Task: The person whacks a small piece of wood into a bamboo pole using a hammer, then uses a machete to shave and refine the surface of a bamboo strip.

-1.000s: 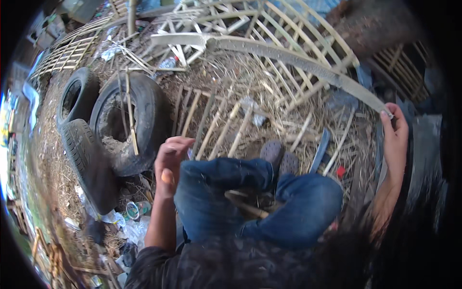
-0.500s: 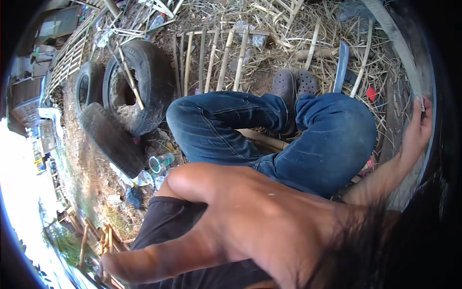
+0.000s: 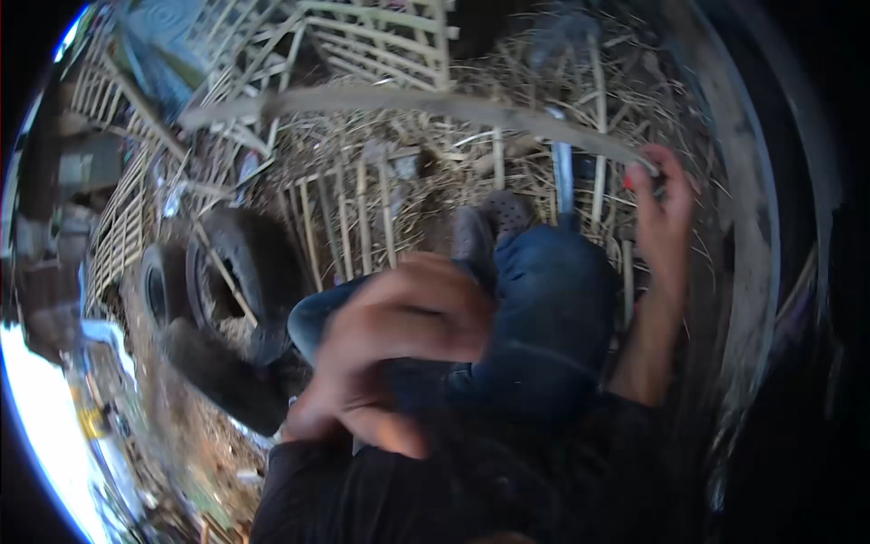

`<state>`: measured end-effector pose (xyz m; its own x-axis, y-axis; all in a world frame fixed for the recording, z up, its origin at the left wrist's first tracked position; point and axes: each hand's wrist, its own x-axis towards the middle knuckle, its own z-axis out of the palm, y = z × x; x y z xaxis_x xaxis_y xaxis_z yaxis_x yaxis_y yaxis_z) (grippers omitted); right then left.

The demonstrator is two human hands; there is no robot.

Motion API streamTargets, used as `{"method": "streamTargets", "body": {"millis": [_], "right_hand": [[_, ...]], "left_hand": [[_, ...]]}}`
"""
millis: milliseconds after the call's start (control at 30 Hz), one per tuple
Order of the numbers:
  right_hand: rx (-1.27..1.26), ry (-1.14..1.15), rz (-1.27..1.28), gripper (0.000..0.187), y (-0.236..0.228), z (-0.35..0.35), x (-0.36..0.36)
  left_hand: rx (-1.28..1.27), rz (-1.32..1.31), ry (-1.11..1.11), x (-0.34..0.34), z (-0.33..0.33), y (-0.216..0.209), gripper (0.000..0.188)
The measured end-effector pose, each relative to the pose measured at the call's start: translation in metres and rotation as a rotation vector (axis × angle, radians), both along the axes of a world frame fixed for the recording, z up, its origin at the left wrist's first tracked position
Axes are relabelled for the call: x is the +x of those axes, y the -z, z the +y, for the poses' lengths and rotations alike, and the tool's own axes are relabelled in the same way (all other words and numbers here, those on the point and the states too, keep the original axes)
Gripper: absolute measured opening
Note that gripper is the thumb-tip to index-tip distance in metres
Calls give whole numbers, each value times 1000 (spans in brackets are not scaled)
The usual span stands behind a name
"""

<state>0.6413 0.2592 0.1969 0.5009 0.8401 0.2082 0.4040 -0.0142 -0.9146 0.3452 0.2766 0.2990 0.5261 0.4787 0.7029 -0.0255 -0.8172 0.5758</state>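
My right hand (image 3: 666, 195), raised at the right, is closed around the near end of a long, slightly curved bamboo strip (image 3: 435, 107). The strip stretches leftward above the ground, past my feet, and crosses in front of a long flat blade (image 3: 564, 181) resembling a machete. Close to my body, over my lap, is my left hand (image 3: 399, 331), smeared by motion. Its thumb stands apart from the bent fingers, and nothing shows in it. My legs in blue jeans (image 3: 553, 308) are folded, with grey clogs (image 3: 507, 216) beyond them.
Old tyres (image 3: 263, 281) lie to the left, with a thin stick (image 3: 222, 267) across them. Upright bamboo slats (image 3: 362, 213) stand before my feet. Slatted bamboo panels (image 3: 381, 45) are at the far side, amid scattered shavings (image 3: 535, 82). A thick beam (image 3: 748, 199) runs along the right.
The bamboo strip has swung from the right edge to lie across the far side, my right hand moving left with it. My left hand has drawn back and turned over my lap. The view has shifted.
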Motion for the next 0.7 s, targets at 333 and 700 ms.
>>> {"method": "streamTargets", "body": {"millis": [333, 700], "right_hand": [[222, -376, -294, 16, 20, 47, 18], [297, -51, -179, 49, 88, 64, 21]], "left_hand": [[-279, 1276, -612, -97, 67, -36, 101], [-1208, 1225, -426, -120, 46, 13, 51]]}}
